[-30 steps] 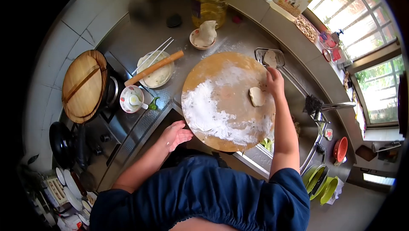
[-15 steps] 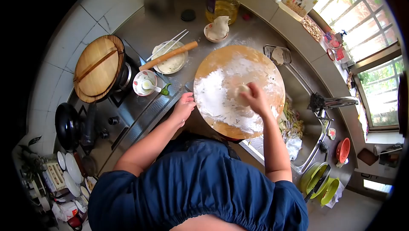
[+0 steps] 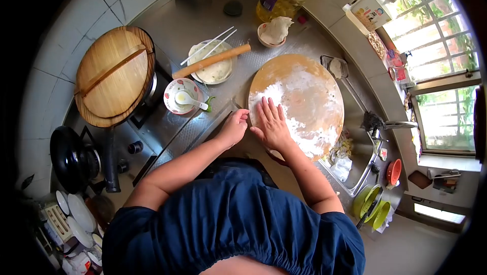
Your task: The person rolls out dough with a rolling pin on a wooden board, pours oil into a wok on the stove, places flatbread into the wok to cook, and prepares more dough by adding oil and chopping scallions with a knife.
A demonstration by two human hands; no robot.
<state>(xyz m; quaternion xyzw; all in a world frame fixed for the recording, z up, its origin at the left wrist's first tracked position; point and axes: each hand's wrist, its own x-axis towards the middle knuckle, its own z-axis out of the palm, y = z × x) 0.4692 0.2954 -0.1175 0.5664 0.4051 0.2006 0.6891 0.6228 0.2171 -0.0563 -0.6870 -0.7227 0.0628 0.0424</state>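
Observation:
A round wooden board [image 3: 298, 62] dusted with white flour lies in front of me, partly over the sink's left side. My right hand [image 3: 272, 129] is open and flat on its left part, fingers stretched and slightly apart, palm down on the flour. Whatever may lie under that palm is hidden; the dough piece seen earlier does not show. Just left of it, my left hand [image 3: 234, 129] is closed, its curled fingers at the board's left rim.
Beyond the board stands a small bowl [image 3: 270, 43] with dough [image 3: 277, 29]. To the left, a rolling pin [image 3: 211, 61] and chopsticks [image 3: 207, 46] rest across a bowl [image 3: 218, 72], near a patterned bowl [image 3: 173, 103] with a white spoon [image 3: 190, 100]. A lidded wok [image 3: 114, 74] sits further left; the sink [image 3: 362, 161] is right.
My right hand has moved left from the board's middle and gone from gripping a dough piece to lying flat. My left hand stays at the rim, fingers more curled. The view has shifted.

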